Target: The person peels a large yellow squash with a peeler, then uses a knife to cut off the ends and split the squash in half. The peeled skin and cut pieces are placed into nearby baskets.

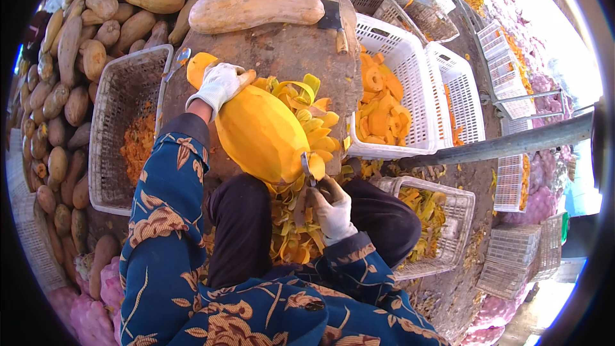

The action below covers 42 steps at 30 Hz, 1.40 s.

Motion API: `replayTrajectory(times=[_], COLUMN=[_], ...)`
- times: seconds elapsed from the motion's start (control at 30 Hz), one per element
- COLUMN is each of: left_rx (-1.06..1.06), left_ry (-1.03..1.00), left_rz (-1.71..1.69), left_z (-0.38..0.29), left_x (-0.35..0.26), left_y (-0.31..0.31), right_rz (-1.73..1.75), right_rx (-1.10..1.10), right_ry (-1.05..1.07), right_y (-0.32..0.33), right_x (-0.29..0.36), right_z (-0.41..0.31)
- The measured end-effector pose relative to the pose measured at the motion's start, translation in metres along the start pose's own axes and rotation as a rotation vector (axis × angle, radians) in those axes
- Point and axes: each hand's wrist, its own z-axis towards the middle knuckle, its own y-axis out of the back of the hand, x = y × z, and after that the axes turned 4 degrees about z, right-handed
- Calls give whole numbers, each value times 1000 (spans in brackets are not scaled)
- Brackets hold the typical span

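A large peeled yellow-orange squash [262, 137] lies slanted on the wooden board [307, 53], its near end above my knees. My left hand [221, 85], in a white glove, grips the narrower neck at its far end. A metal peeler [307, 168] is in my gloved right hand [330, 209], its blade against the near end of the squash with a strip of flesh beside it. Curled peelings [317, 129] lie against the squash's right side, and more fill the space between my knees. Farther back on the board are an unpeeled squash [254, 7] and a cleaver [330, 15].
At left stands a crate [98, 129] with orange pulp, beyond it a heap of unpeeled squashes [62, 105]. A white crate [420, 86] on the right holds peeled pieces [379, 105]; a lower crate [454, 235] holds peelings. A metal pole [509, 142] juts in from the right.
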Motion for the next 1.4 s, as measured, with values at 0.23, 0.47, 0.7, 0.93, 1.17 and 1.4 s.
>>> replayTrajectory(times=[0.23,0.47,0.7,0.93,1.17,1.4], left_rx=[-73,-64,-71,22,20,-16], left_ry=[-54,-31,-62,2,-1,-51], left_rz=[-21,-61,-23,2,37,39], left_z=[0,-2,1,0,0,-3], left_x=[1,0,2,-1,-2,-2], left_y=[0,0,0,3,4,2], right_rz=[-230,-3,-787,-674,-511,-885], right_rx=[55,61,211,47,92,203], right_ry=[-306,86,123,388,407,389], right_y=[14,8,21,17,-5,25], right_x=[-31,-4,-54,-7,-9,-34], right_z=[-52,-14,-45,-40,-17,-40])
